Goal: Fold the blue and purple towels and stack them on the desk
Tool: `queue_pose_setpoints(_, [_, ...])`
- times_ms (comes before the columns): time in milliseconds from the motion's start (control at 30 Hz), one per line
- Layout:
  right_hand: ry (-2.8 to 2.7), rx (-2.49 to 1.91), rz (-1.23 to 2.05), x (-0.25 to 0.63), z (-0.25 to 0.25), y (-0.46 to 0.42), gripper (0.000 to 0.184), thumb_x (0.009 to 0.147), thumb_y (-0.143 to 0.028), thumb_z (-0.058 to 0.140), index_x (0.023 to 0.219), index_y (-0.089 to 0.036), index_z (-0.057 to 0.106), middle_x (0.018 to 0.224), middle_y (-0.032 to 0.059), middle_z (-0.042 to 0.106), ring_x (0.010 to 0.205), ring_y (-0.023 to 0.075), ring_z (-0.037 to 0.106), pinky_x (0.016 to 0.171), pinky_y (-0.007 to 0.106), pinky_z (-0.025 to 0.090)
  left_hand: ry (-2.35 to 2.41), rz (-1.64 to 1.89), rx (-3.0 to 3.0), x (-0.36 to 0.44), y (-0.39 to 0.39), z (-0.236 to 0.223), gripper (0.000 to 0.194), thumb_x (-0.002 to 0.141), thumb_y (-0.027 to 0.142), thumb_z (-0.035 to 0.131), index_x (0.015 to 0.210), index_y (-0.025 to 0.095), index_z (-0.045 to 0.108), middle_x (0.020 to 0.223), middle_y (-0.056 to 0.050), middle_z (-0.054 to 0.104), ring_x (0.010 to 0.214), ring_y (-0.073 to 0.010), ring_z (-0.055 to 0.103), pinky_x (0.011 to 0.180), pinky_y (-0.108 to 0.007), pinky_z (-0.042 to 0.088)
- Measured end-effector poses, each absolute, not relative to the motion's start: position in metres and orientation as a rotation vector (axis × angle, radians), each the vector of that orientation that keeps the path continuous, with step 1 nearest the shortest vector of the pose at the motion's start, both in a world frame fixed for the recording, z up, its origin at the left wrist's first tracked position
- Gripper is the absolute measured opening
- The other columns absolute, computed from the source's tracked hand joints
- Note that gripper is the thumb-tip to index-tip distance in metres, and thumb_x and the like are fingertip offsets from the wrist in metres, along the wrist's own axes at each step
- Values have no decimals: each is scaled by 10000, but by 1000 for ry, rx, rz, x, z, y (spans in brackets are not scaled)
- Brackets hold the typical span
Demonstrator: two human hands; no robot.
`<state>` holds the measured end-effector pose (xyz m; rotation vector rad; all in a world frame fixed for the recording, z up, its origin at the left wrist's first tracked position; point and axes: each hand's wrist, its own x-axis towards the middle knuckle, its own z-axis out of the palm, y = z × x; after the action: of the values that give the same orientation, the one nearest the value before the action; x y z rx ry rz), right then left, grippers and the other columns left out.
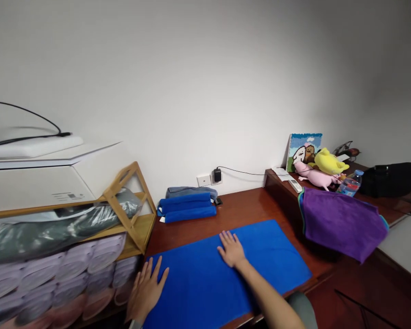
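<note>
Nearest the camera, two bare hands, palms down, work over one blue cloth: the left hand, fingers spread, covers its left edge; the right hand, fingers slightly apart, rests near its middle. Neither grips anything; the placement is judged to keep the fabric flat and steady. Largest item: one red-brown desk against the wall, its near part carrying that cloth, laid out wide, likely for full support. Next, one purple cloth hangs over the edge of a raised section at right, apparently kept apart. Far left, two blue folded cloths lie before one grey-blue cloth, seemingly bundled to save room. On the raised section: one picture, upright, presumably propped by the wall; two plush toys, the yellow resting upon the pink; one bottle; one white handset. Smallest: one black adapter, plugged in at the wall.
</note>
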<state>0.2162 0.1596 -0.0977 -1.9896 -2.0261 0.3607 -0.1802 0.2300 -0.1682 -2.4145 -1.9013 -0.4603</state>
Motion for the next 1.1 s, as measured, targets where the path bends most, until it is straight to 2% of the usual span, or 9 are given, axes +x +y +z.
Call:
queue_pose_setpoints(100, [-1863,-2279,271,313,-101,140,670,1097,-520,246,1693,-215,263,1751,57,219,1634,240,165,1324,490,92,-1891,-498,-2413,-183,232,-173,821,976,644,267,1609,148,431,1700,-176,404,1600,-332,315,1272,-555,304])
queue_pose_setpoints(267, [-1681,-2575,238,442,-109,111,658,1102,-501,205,1702,-231,216,1764,17,198,1637,208,139,1320,430,87,-1911,-530,-2417,-181,234,-175,880,957,712,238,1615,158,423,1714,-173,381,1607,-337,292,1277,-544,293])
queue_pose_setpoints(467, [-1581,-2661,249,481,-116,99,677,1095,-480,181,1708,-193,178,1770,19,172,1638,213,142,1319,423,110,-1948,-503,-2399,-174,226,-160,862,958,726,277,1621,192,416,1698,-159,415,1585,-344,338,1262,-562,313])
queue_pose_setpoints(600, [-1526,-2661,104,442,-106,106,662,1056,-331,245,1665,-85,327,1744,94,269,1632,253,177,1326,448,89,-1962,-446,-2384,-171,223,-146,836,964,698,302,1601,177,454,1668,-175,460,1535,-361,422,1237,-566,358])
queue_pose_setpoints(700, [-1608,-2424,-28,360,-95,122,647,1023,-251,260,1622,-68,424,1709,125,354,1620,266,224,1333,460,82,-1887,-407,-2397,-164,227,-135,792,963,650,338,1562,162,515,1625,-183,518,1503,-362,471,1253,-573,334])
queue_pose_setpoints(833, [-2013,-1836,179,203,-86,150,618,1072,-381,291,1645,-182,410,1717,46,351,1615,226,240,1338,424,128,-1736,-468,-2451,-148,232,-128,689,998,530,333,1547,167,537,1658,-153,480,1554,-316,410,1301,-527,261])
queue_pose_setpoints(933, [-2160,-1642,368,119,-88,167,674,1092,-520,273,1677,-191,326,1739,46,285,1627,227,197,1340,451,124,-1812,-467,-2457,-147,234,-135,666,1001,535,345,1551,213,537,1663,-132,478,1559,-319,402,1291,-548,280])
queue_pose_setpoints(1000, [-2170,-1684,454,104,-93,175,710,1091,-564,256,1686,-178,291,1742,62,264,1632,240,176,1338,482,116,-1882,-471,-2441,-154,235,-144,685,997,571,349,1567,229,514,1676,-128,459,1563,-323,394,1279,-558,300])
queue_pose_setpoints(1100, [-2110,-1834,437,140,-100,181,707,1092,-568,240,1692,-196,268,1742,61,254,1634,242,164,1334,503,102,-1884,-505,-2451,-168,239,-157,726,988,612,347,1589,226,477,1703,-131,412,1579,-316,365,1275,-550,310])
